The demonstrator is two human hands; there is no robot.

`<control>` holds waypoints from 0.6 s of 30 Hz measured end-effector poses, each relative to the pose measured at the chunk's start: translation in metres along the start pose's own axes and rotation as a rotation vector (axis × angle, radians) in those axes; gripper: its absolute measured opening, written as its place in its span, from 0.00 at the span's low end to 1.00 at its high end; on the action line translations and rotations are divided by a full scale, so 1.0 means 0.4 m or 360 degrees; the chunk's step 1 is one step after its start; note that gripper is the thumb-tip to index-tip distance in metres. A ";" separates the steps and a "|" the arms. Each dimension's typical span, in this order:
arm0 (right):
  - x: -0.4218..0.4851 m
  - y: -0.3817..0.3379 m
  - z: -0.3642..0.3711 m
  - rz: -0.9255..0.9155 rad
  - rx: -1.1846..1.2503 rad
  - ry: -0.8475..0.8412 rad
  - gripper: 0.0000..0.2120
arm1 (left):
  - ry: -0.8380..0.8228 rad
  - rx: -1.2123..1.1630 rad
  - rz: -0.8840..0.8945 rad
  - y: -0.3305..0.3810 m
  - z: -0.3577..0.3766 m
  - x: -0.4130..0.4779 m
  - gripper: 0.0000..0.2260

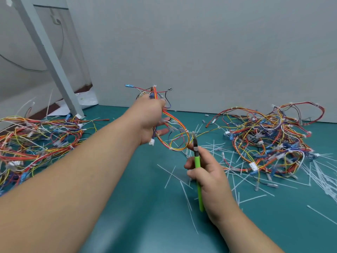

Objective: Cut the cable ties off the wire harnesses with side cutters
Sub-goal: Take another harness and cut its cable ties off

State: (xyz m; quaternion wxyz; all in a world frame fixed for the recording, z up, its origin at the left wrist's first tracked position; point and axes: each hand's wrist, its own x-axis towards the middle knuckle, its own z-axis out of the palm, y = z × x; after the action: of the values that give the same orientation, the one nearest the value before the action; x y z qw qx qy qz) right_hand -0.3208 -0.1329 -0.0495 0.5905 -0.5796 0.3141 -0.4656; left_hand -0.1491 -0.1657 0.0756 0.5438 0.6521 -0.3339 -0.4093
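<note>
My left hand (148, 118) grips a wire harness (175, 134) of red, orange and yellow wires, held up above the green mat. Its loop hangs down to the right, with white cable ties on it. My right hand (209, 172) holds green-handled side cutters (197, 167). Their metal jaws point up and sit at the loop's right edge near a white tie (187, 131). Whether the jaws are around the tie is unclear.
A big tangle of harnesses (269, 141) lies on the right of the green mat (145, 225), another pile (36, 136) on the left. Several cut white tie pieces (182, 179) are strewn around. A grey post (47, 52) leans at the back left before a grey wall.
</note>
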 end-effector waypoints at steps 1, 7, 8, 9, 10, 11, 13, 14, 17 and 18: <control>-0.001 0.000 0.002 0.0002 -0.0013 -0.0003 0.23 | -0.0015 0.0034 0.0037 0.018 0.005 0.012 0.06; 0.005 0.003 -0.002 0.0100 -0.0073 0.0072 0.21 | -0.0189 0.0257 0.0001 0.103 0.095 0.086 0.03; 0.007 0.003 -0.003 0.0106 -0.0096 0.0078 0.20 | -0.0247 0.0267 -0.0018 0.110 0.120 0.091 0.04; 0.008 0.003 -0.003 0.0108 -0.0111 0.0085 0.21 | -0.0314 0.0254 -0.0036 0.116 0.148 0.091 0.05; 0.009 0.002 -0.003 0.0109 -0.0118 0.0088 0.21 | -0.0377 0.0214 -0.0051 0.124 0.178 0.090 0.06; 0.009 0.001 -0.002 0.0108 -0.0120 0.0083 0.21 | -0.0427 0.0151 -0.0066 0.135 0.210 0.087 0.06; 0.007 -0.002 0.000 0.0103 -0.0140 0.0057 0.21 | -0.0513 0.0040 -0.0077 0.165 0.275 0.080 0.06; 0.007 -0.004 -0.001 0.0102 -0.0166 0.0042 0.20 | -0.0587 0.0043 -0.0068 0.184 0.306 0.075 0.07; 0.005 -0.002 -0.008 0.0104 -0.0222 0.0004 0.18 | -0.0974 0.0671 -0.0065 0.225 0.364 0.047 0.30; 0.005 -0.001 -0.010 0.0102 -0.0227 -0.0004 0.18 | -0.1049 0.0960 -0.0055 0.230 0.369 0.037 0.35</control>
State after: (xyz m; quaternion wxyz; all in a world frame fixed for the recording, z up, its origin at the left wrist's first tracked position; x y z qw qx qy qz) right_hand -0.3239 -0.1363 -0.0494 0.5626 -0.6105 0.3641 -0.4222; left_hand -0.2739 -0.2602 0.1526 0.1869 0.6219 -0.5828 -0.4885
